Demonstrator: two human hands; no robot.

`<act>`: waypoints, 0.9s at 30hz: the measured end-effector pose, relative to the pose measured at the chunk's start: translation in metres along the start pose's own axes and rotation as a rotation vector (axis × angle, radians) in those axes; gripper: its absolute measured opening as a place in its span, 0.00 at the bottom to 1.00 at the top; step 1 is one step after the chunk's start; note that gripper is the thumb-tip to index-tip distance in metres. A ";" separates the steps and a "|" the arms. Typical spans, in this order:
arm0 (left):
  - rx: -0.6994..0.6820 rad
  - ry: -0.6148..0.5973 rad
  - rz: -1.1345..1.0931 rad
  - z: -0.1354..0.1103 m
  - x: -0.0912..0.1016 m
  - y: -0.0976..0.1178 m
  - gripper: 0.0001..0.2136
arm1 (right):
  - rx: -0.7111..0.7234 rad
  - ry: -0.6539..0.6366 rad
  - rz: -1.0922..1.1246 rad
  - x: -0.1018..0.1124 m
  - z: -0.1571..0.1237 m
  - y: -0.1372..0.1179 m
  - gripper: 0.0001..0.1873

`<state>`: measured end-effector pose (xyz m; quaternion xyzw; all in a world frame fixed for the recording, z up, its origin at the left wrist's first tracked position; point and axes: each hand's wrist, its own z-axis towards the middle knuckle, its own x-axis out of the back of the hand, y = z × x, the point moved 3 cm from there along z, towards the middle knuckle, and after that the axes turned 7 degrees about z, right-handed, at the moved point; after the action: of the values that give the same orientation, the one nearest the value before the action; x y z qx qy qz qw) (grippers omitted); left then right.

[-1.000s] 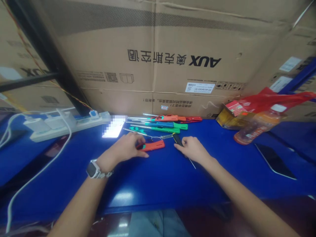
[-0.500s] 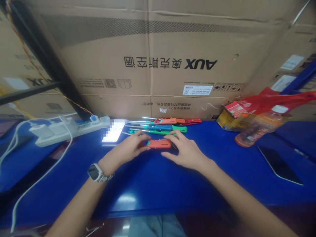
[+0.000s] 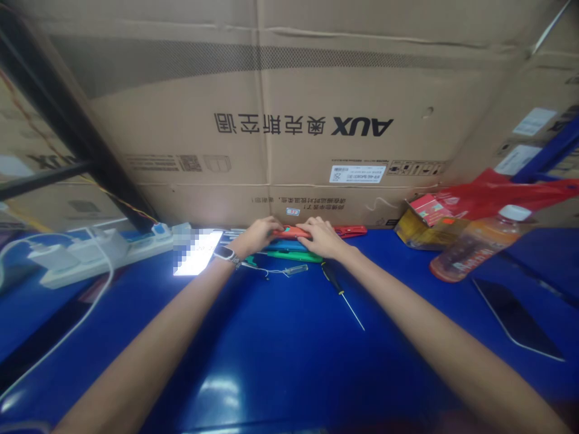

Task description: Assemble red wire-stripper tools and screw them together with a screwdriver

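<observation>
Left hand is pinching the left end of the orange lighter between thumb and fingers. Right hand is doing the same at the other end, so the body is showing only in the gap between them. Lighter is lying crosswise at the back of the counter, near the foot of the big carton (print on it is running upside down).

Blue lighter and green lighter are lying just in front of it, both partly hidden by fingers. Another red one, call it the red lighter, is poking out past the right hand.

Nearer the wearer, a small clear part with thin wires is lying loose. Screwdriver is sitting right of that, black-and-yellow handle toward the lighters, shaft pointing back and right.

Left wrist is wearing a watch; a lit phone is glowing just left of it. Power strip is sitting farther left. Over on the right, a bottle is leaning near a yellow box.
</observation>
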<state>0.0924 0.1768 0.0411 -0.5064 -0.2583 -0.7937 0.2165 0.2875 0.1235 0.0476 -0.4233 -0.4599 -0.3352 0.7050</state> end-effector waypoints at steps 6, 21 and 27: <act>0.012 0.029 0.036 -0.015 0.003 0.006 0.15 | 0.008 0.093 0.125 -0.010 -0.012 0.011 0.28; 0.004 0.014 0.105 0.063 -0.020 0.097 0.10 | -0.331 0.200 0.024 0.018 -0.080 0.109 0.22; 0.040 -0.160 0.211 0.119 -0.055 0.116 0.10 | -0.303 0.074 -0.051 0.021 -0.064 0.122 0.25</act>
<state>0.2669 0.1662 0.0546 -0.5882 -0.2357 -0.7182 0.2876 0.4233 0.1144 0.0183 -0.5004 -0.3883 -0.4341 0.6406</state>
